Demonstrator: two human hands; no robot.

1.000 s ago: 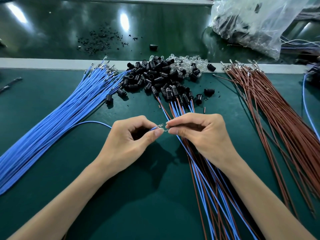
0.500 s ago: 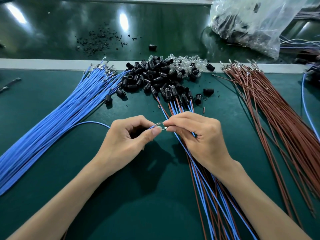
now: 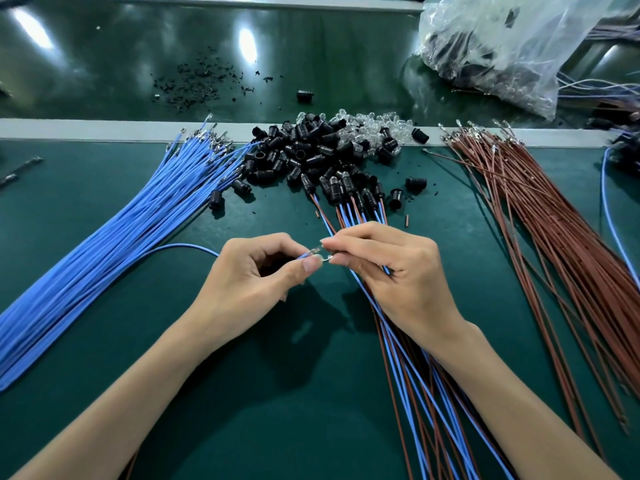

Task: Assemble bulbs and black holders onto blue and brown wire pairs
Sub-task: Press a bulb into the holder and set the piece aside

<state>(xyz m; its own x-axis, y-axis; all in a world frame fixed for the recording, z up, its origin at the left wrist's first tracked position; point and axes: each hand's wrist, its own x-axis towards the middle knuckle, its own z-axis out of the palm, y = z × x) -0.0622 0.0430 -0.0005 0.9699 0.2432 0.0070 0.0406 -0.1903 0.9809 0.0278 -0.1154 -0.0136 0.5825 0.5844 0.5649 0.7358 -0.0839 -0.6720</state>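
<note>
My left hand (image 3: 258, 271) pinches the metal-tipped end of a single blue wire (image 3: 180, 247) that curves off to the left. My right hand (image 3: 391, 268) pinches a small clear bulb (image 3: 317, 252) right against that wire tip; the two fingertips nearly touch. Behind the hands lies a heap of black holders (image 3: 301, 150) with clear bulbs (image 3: 374, 128) mixed in. Finished blue and brown wire pairs (image 3: 412, 375) with holders on their far ends run under my right hand. A blue wire bundle (image 3: 104, 244) fans out at left, a brown wire bundle (image 3: 561, 244) at right.
A crumpled clear plastic bag (image 3: 502, 46) holding dark parts sits at the back right. Black crumbs (image 3: 197, 84) and a lone holder (image 3: 304, 95) lie on the shiny belt beyond the grey rail (image 3: 86, 128). A stray blue wire (image 3: 611, 216) runs along the right edge.
My right hand has shifted slightly left and closer to the left hand, bringing the bulb against the blue wire's tip. The left hand stays almost still.
</note>
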